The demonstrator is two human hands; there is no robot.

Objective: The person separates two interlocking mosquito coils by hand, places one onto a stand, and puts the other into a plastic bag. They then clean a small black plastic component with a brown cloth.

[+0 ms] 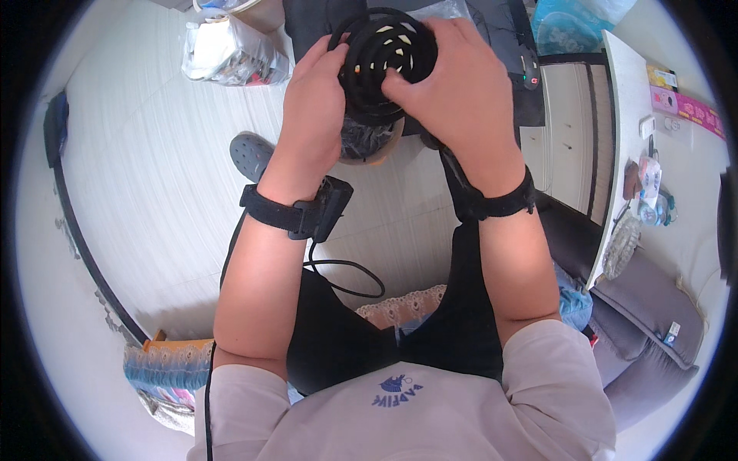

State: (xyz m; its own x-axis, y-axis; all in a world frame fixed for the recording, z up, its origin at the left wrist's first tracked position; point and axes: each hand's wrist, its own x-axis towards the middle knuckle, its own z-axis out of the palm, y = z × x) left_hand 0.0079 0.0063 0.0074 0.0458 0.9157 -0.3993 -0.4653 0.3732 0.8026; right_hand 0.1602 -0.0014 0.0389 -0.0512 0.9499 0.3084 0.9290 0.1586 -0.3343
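A round black spiral coil with pale spots showing between its rings is held up in front of me at the top of the head view. It looks like wound cord, but its exact kind is unclear. My left hand grips its left edge, the fingertips partly hidden. From the right, my right hand wraps around it, with the thumb laid across the rings near the centre. Just below the coil, a round bin with a black liner shows in part.
Behind the coil stands a dark-covered surface. A clear bag of refuse lies at far left, near a grey clog. At right are a white tabletop and a grey sofa. A black cable hangs from my left wrist strap.
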